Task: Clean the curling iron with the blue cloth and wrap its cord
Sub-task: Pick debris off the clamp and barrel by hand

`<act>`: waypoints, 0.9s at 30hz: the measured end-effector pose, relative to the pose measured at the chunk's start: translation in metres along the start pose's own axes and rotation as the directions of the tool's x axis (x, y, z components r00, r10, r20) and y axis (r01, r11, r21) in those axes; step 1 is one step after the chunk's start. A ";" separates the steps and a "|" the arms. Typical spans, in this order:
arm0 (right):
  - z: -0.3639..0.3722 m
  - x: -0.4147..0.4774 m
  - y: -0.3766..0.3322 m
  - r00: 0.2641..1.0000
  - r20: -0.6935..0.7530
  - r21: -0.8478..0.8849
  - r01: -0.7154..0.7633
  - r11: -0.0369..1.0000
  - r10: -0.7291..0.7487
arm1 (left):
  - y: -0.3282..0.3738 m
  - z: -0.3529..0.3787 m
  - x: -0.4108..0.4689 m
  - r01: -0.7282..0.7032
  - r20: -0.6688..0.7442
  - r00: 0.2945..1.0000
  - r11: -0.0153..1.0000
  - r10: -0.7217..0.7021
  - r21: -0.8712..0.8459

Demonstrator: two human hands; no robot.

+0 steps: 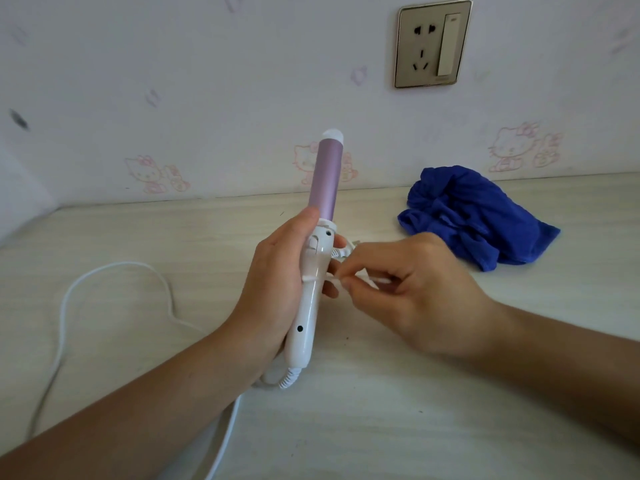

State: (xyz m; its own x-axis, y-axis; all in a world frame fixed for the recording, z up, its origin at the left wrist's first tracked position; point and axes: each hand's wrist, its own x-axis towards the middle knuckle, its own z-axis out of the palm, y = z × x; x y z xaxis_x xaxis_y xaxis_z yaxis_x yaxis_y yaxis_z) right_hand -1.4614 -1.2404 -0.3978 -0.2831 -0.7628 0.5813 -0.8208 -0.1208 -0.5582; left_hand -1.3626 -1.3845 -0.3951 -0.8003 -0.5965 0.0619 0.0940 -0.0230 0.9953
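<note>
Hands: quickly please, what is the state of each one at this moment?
Left hand: closed around the white handle of the curling iron.
Right hand: pinching the white cord beside the handle.

The table (415, 427) is a pale top with a faint wood grain. A cloth (474, 216) — deep blue, crumpled into a loose heap — lies on its far right part. A white cord (224, 438) lies on the left part in a wide open loop and runs along the near side. A few small dark specks (347, 338) dot the middle — too small to tell what they are.
</note>
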 end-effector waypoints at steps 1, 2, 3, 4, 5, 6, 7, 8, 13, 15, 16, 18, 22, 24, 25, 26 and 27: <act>-0.002 0.003 0.002 0.999 -0.034 -0.010 -0.008 1.000 0.008 | -0.001 0.001 -0.001 -0.005 0.000 1.000 1.000 0.005 0.020; -0.004 0.005 0.004 0.998 -0.060 -0.014 -0.011 1.000 0.010 | -0.001 0.001 -0.002 -0.009 0.002 1.000 0.999 0.009 0.044; -0.005 0.005 0.004 0.998 -0.067 -0.010 -0.006 1.000 0.005 | -0.002 0.001 -0.002 -0.006 0.003 1.000 0.998 0.006 0.069; -0.004 0.003 0.003 0.999 -0.049 -0.003 0.005 1.000 -0.005 | -0.002 0.002 -0.003 0.003 -0.001 1.000 0.996 -0.002 0.084; -0.001 0.000 0.000 1.000 -0.010 0.008 0.017 1.000 -0.017 | -0.003 0.001 -0.003 0.013 -0.003 1.000 0.997 -0.013 0.082; 0.002 -0.003 -0.003 0.999 0.030 0.016 0.031 0.999 -0.031 | -0.003 0.001 -0.003 0.021 0.003 1.000 0.998 -0.022 0.060; 0.004 -0.004 -0.004 0.998 0.044 0.018 0.044 0.999 -0.044 | -0.003 0.001 -0.002 0.030 0.015 0.999 0.999 -0.031 0.032; 0.004 -0.002 -0.001 0.999 0.027 0.011 0.045 0.999 -0.045 | -0.004 0.000 -0.001 0.043 0.027 0.999 0.999 -0.044 0.008; 0.000 -0.001 0.003 1.000 0.019 0.016 0.020 1.000 -0.020 | -0.008 -0.001 0.001 0.103 0.079 0.992 0.990 -0.096 -0.093; 0.004 -0.005 -0.005 0.995 0.089 0.015 0.044 0.999 -0.045 | -0.009 -0.001 0.001 0.113 0.101 0.990 0.980 -0.097 -0.166; 0.003 -0.004 -0.003 0.997 0.075 0.008 0.036 0.999 -0.036 | -0.009 -0.001 0.002 0.118 0.103 0.990 0.976 -0.100 -0.182; -0.002 0.001 0.005 1.000 0.001 -0.005 -0.008 1.000 0.008 | -0.009 -0.003 0.002 0.129 0.093 0.989 0.978 -0.115 -0.163; 0.002 -0.005 -0.005 0.995 0.102 0.001 0.009 1.000 -0.009 | -0.010 -0.003 0.002 0.152 0.127 0.984 0.963 -0.126 -0.224; 0.003 -0.005 -0.007 0.994 0.110 0.005 0.020 1.000 -0.020 | -0.011 -0.003 0.002 0.171 0.131 0.981 0.951 -0.141 -0.258; 0.001 -0.003 -0.004 0.997 0.077 0.012 0.008 1.000 -0.008 | -0.011 -0.004 0.003 0.177 0.126 0.981 0.954 -0.149 -0.243; -0.001 -0.001 -0.002 0.999 0.053 0.018 -0.007 1.000 0.006 | -0.011 -0.005 0.003 0.180 0.126 0.980 0.959 -0.155 -0.220; -0.003 -0.001 -0.001 0.998 0.055 0.019 -0.013 1.000 0.012 | -0.011 -0.006 0.003 0.182 0.132 0.979 0.961 -0.156 -0.208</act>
State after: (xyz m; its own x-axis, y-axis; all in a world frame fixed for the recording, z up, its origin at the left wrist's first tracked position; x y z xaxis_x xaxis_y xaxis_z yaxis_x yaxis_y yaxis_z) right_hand -1.4618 -1.2382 -0.3962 -0.2653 -0.7979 0.5413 -0.8077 -0.1227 -0.5767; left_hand -1.3627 -1.3911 -0.4063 -0.8764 -0.4740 -0.0853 0.0680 -0.2971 0.9524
